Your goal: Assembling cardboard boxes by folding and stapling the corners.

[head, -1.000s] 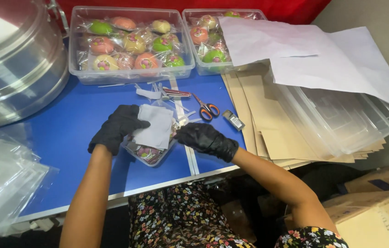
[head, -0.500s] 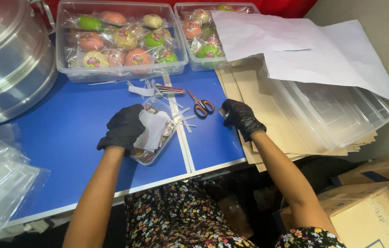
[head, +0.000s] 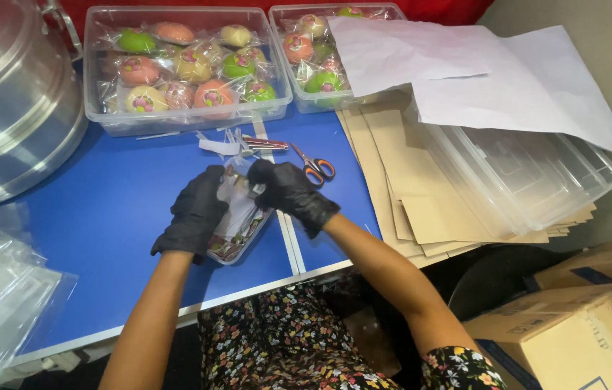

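Gloved hands at small clear tray on blue table point(head: 103, 209).

Left hand point(head: 192, 214) curls closed over the tray point(head: 237, 235) (near table's front edge); right hand point(head: 288, 191), wrist bent inward, pinches the white paper point(head: 236, 204) at its top.

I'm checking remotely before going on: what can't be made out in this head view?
- Small clear tray: contents hidden by the left hand, right hand and white paper.
- Right bin: mostly covered by white sheets.
- Metal pot: cut off by the left edge.
- Scissors: blades partly hidden by the right hand.
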